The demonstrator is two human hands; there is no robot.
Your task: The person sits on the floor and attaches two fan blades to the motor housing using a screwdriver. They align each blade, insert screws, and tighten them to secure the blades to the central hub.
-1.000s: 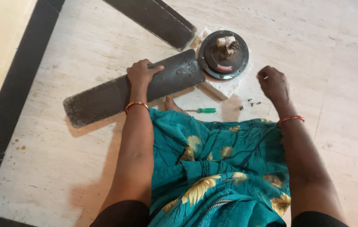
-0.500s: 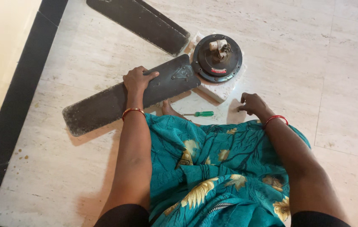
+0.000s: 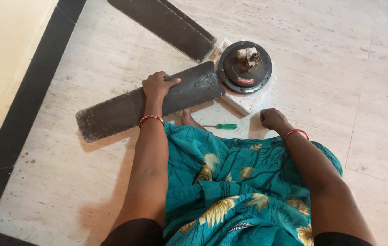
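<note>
Fan blade (image 3: 130, 107), long, dark and dusty, lies flat on the pale marble floor (image 3: 339, 68) in front of us, slanting from lower left up toward the round motor housing (image 3: 245, 67), where its metal bracket end sits just beside the housing's rim. Our left hand (image 3: 158, 85) grips the blade near its middle, fingers curled over the far edge and thumb laid along the top face. Our right hand (image 3: 272, 119) is down near the floor just in front of our knee, fingers curled in toward the palm in a loose fist; we cannot tell whether it encloses anything. The motor housing rests on a white foam block (image 3: 248, 101), with a pale fitting standing up at its centre. A second dark blade (image 3: 166, 25) lies apart on the floor beyond the first, its end near the housing. A green-handled screwdriver (image 3: 221, 126) lies on the floor between our two hands, close to a bare toe (image 3: 187, 118) that pokes out from under our teal flowered cloth (image 3: 230, 182). Both wrists carry thin red bangles. A black border strip (image 3: 25, 91) runs along the floor at our left, against a cream wall.
</note>
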